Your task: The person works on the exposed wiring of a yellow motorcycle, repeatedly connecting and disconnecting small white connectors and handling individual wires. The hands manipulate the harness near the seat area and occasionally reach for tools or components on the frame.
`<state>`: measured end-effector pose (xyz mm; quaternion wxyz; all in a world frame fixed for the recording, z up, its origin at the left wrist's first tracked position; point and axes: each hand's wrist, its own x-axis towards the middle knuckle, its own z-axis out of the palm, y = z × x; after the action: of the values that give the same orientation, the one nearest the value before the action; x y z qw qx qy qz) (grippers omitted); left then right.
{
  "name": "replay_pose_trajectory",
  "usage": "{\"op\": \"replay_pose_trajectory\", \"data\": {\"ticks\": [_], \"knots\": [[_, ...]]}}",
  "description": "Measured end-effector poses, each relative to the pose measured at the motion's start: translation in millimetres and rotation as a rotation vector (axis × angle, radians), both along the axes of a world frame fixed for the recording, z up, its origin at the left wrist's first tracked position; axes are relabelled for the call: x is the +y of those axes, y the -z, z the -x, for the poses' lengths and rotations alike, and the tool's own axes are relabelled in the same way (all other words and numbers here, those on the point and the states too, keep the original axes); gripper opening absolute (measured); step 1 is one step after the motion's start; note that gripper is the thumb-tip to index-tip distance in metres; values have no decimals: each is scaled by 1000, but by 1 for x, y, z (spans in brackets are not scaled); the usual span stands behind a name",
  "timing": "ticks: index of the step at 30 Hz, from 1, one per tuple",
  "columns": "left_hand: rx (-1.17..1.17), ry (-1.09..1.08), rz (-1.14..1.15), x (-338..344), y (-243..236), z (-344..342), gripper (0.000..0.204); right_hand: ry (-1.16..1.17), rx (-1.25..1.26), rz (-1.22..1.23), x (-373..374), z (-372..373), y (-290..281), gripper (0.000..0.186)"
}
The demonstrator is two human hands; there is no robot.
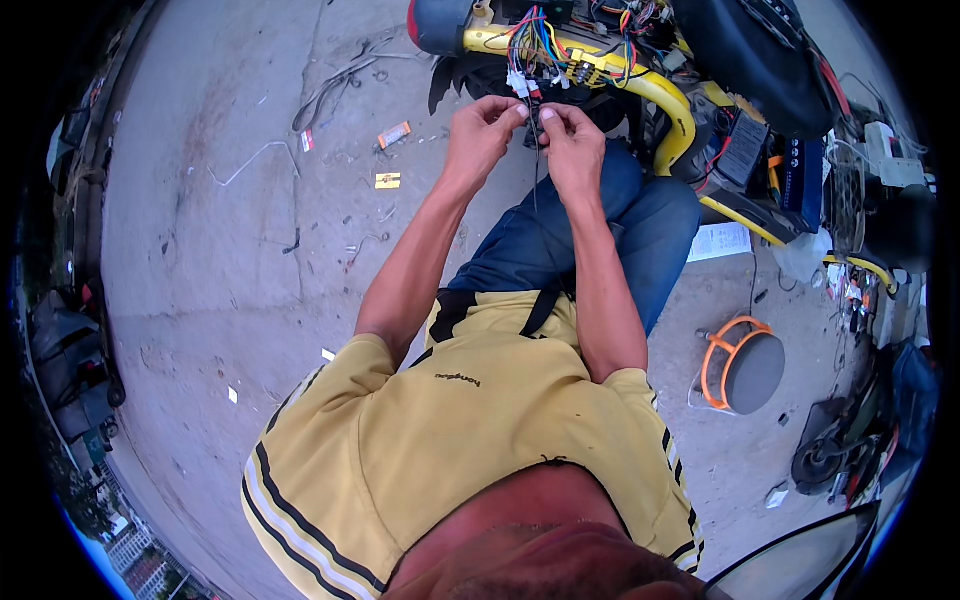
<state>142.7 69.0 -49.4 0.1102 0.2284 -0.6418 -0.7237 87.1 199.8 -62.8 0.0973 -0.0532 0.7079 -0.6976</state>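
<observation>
Two bare hands, the left hand [488, 130] and the right hand [573, 145], meet just on the near side of the curved yellow metal tube [677, 105]. On each, the thumb and forefinger are pinched together with almost no gap between the fingers; both seem to have hold of the thin black wire [536, 178], which trails from near the tube toward the person, though exactly what the tips grip is too small to tell. Just beyond them, white plastic plug connectors [517, 83] and a small red connector [533, 89] end a bundle of multicoloured insulated wires [529, 42] hanging over the tube's left stretch. The step in hand looks like fine work at the wire's end, preparing or joining it. The next move probably calls for one hand to steady the wire while the other guides it, without tugging the bundle against the tube.
</observation>
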Motion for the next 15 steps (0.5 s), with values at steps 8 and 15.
{"op": "replay_pose_trajectory", "data": {"ticks": [8,15], "knots": [[28,55,-34,-7,13,6,14,-99,-56,71,-8,5,8,20],[57,72,-39,-8,16,3,14,-134,-265,279,-6,6,10,16]]}}
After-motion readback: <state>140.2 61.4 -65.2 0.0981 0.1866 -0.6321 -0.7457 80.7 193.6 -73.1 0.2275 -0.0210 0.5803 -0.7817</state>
